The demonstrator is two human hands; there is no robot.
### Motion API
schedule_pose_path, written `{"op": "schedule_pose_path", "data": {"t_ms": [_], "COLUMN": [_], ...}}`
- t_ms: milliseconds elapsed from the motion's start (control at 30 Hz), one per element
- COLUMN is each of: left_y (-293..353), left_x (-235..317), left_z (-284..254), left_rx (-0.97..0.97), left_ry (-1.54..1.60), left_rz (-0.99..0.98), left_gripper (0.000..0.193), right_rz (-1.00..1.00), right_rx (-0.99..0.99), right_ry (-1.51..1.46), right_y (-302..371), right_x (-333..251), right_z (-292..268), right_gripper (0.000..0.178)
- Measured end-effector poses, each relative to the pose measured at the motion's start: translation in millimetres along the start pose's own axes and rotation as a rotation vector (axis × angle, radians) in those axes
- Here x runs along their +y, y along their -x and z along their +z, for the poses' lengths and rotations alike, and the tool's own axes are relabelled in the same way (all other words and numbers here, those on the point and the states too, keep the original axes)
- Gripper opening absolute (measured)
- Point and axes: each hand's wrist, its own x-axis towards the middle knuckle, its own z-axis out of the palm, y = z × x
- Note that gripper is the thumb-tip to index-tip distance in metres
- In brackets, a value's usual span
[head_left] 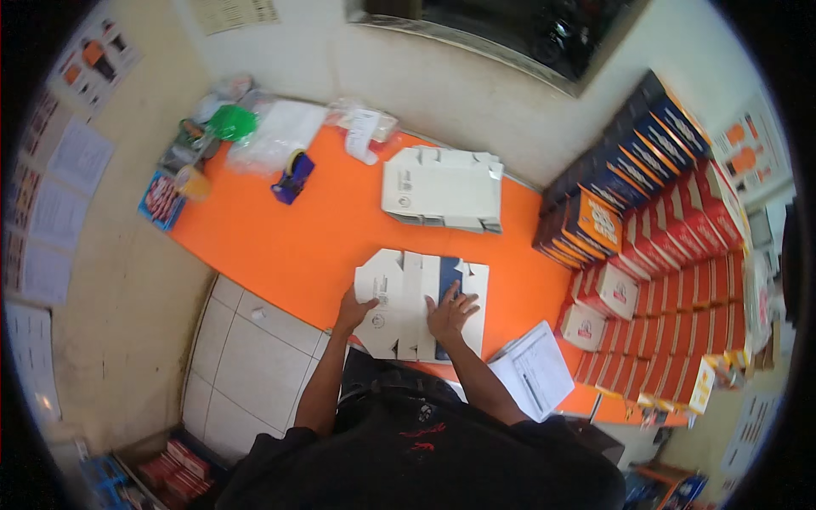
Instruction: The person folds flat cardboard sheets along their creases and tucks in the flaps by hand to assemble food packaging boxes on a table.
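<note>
Left fingers (367, 304) apparently pinch a flat carton (415, 293); right fingers (465, 301) spread across it.

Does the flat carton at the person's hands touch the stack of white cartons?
Apart: the head view shows a strip of orange tabletop between the flat carton and the stack of white cartons.

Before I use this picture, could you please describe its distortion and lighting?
Head view: the window frame is bowed by the fisheye, corners are black; a small glare spot marks the left wall; the flat white carton shows no strong glare.
</note>
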Motion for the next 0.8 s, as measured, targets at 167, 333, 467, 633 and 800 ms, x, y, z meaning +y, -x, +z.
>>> {"op": "schedule_pose_path", "data": {"t_ms": [167, 333, 467, 633, 800], "left_y": [4, 163, 248, 260, 271], "left_x": [80, 310, 360, 392, 357], "left_z": [7, 23, 38, 54, 28], "left_rx": [0.44, 0.222, 0.022, 0.004, -0.147], "left_ry": [-0.882, 0.171, 0.411, 0.41, 0.53], "left_rz": [0.306, 1.018, 1.522, 1.719, 1.548], "left_gripper": [0.053, 0.038, 0.036, 0.035, 0.021], "right_rz": [0.028, 0.036, 0.002, 0.049, 0.043], "right_rx": [0.088, 0.086, 0.094, -0.11, 0.062], "right_ry": [-0.004, -0.016, -0.101, -0.311, -0.781], "right_y": [-12, -1, -8, -20, -31], "right_x": [-6, 1, 5, 45, 85], "right_z": [3, -6, -14, -28, 12], "right_gripper": [0.09, 0.091, 0.085, 0.061, 0.04]}}
